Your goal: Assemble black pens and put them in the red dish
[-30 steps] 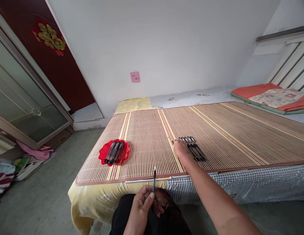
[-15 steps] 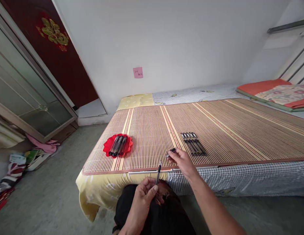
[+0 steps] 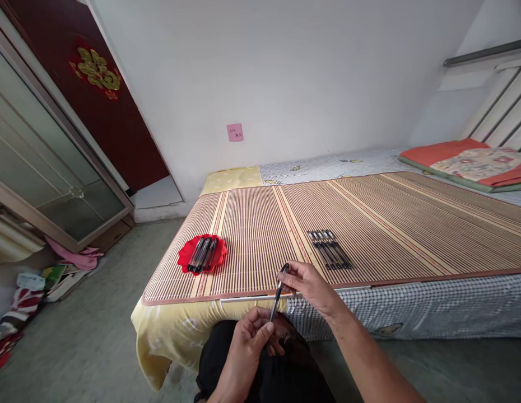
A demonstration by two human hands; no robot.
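My left hand pinches the lower end of a dark pen between thumb and fingers, holding it upright at a slant above my lap. At the pen's upper end, my right hand grips a black pen cap, lined up with the pen's tip. Whether the cap is pushed fully on cannot be made out. On the mat to the left, a red scalloped plate bears several dark pens. Right of my right hand, a row of several capped pens lies side by side.
A striped bamboo mat covers the bed, with a yellow and checked sheet hanging over its front edge. A folded orange floral quilt lies at the far right. My knees in black trousers are against the bed's front.
My right hand has brought the cap down and left onto the pen's tip. Before, cap and pen were apart. My left hand has stayed nearly in place.
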